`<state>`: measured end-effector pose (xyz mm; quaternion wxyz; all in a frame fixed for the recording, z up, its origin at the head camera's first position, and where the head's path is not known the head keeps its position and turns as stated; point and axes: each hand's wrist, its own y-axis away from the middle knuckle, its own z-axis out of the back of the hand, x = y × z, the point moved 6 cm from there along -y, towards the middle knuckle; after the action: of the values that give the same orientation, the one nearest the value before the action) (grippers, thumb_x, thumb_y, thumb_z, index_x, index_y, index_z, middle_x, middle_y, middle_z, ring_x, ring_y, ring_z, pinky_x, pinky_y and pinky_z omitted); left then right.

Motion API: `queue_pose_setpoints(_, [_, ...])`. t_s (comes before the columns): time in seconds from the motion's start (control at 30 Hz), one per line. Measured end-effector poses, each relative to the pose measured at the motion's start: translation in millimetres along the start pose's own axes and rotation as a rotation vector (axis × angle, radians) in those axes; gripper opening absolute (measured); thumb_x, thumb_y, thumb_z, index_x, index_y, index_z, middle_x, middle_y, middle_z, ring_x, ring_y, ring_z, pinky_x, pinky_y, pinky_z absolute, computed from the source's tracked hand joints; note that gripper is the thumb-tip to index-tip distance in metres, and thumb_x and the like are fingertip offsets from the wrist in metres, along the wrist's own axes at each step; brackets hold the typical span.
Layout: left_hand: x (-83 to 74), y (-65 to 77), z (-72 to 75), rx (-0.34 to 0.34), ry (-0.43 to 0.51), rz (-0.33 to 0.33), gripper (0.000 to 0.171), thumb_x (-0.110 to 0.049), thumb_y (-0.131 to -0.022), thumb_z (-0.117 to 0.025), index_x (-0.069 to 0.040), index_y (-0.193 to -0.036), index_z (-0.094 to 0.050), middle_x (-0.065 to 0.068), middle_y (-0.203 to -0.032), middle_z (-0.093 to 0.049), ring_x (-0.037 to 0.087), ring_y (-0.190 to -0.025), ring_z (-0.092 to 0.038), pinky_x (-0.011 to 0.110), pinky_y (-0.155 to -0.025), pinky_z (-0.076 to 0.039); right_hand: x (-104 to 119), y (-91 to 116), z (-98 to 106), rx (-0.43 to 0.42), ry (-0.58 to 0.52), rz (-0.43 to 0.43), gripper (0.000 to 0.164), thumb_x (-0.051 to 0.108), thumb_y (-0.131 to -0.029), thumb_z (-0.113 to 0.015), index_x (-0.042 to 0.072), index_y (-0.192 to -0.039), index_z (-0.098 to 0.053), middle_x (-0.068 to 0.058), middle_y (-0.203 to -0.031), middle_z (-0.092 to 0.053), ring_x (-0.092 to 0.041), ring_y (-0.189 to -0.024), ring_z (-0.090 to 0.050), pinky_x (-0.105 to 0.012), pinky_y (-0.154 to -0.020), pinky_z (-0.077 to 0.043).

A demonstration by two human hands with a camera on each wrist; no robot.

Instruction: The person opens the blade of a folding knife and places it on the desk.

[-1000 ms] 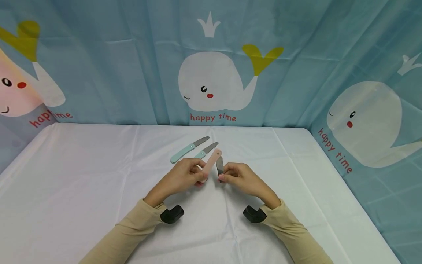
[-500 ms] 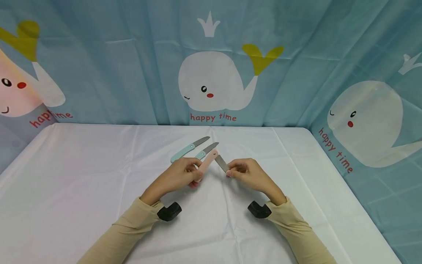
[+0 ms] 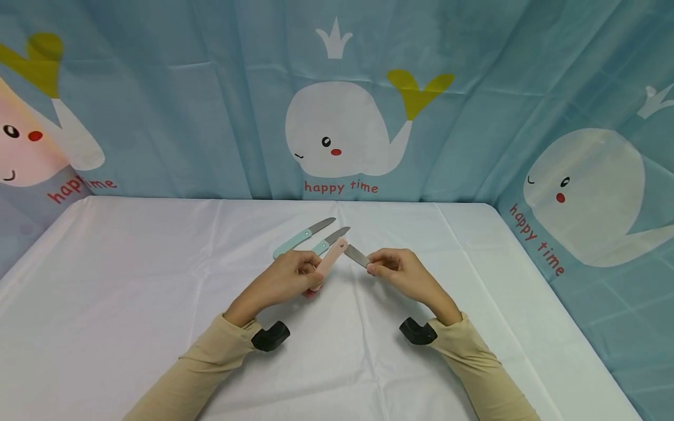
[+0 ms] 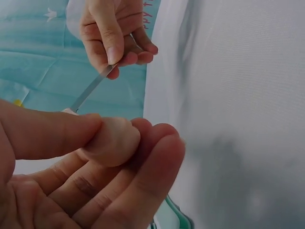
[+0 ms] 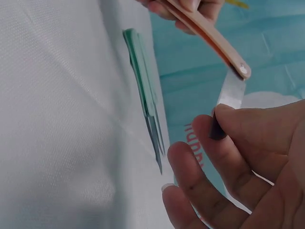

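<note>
My left hand (image 3: 289, 278) grips the pink handle (image 3: 333, 257) of a folding knife, its pivot end pointing up and away. The knife's grey metal blade (image 3: 356, 255) stands partly swung out from the handle, at a wide angle to it. My right hand (image 3: 402, 273) pinches the blade near its tip between thumb and forefinger. In the right wrist view the slot of the pink handle (image 5: 214, 36) shows, with the blade (image 5: 232, 90) leaving it at the pivot. The other right fingers are loosely bent below.
Two knives with mint-green handles lie unfolded on the white-clothed table (image 3: 131, 292) just beyond my left hand: a farther knife (image 3: 295, 241) and a nearer knife (image 3: 337, 235), whose handle is partly hidden. A blue whale-print curtain (image 3: 210, 117) hangs behind the table.
My right hand has moved right and slightly away from me, swinging the blade further out of the pink handle. My left hand has shifted slightly left, still gripping the handle.
</note>
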<state>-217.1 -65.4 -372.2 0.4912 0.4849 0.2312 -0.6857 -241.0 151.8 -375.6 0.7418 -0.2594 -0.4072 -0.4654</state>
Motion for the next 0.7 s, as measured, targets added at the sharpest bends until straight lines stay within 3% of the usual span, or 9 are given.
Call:
queue_pose_setpoints(0.27, [0.0,-2.6,0.6,-0.017,0.044,-0.035,0.019,-0.004,-0.093,-0.062,0.007,-0.109,-0.065,0.017,-0.088,-0.073,0.018,-0.075,-0.067,0.034,-0.072,-0.058,-0.9,-0.9,0.1,0.0,0.037,0.004,0.026,0.021,-0.094,-0.069,0.0,-0.109,-0.072,-0.018,-0.096,-0.074,-0.03,-0.086,-0.069,-0.025,-0.073,-0.053])
queue_pose_setpoints(0.47, [0.6,-3.6,1.6,-0.046,0.037,-0.034,0.024,-0.006,-0.093,-0.063,0.004,-0.115,-0.065,0.017,-0.096,-0.074,0.014,-0.075,-0.066,0.028,-0.069,-0.053,-0.6,-0.7,-0.5,-0.002,0.051,0.01,0.023,0.017,-0.093,-0.069,-0.003,-0.104,-0.072,-0.019,-0.09,-0.074,-0.029,-0.079,-0.066,-0.024,-0.069,-0.05])
queue_pose_setpoints(0.7, [1.5,-4.7,2.9,-0.096,0.071,-0.027,0.024,-0.006,-0.091,-0.066,0.0,-0.114,-0.068,0.018,-0.1,-0.075,0.024,-0.082,-0.072,0.03,-0.073,-0.057,0.8,-0.9,3.2,-0.035,0.049,0.019,0.023,0.018,-0.094,-0.069,-0.002,-0.105,-0.073,-0.017,-0.096,-0.075,-0.029,-0.085,-0.068,-0.025,-0.073,-0.052])
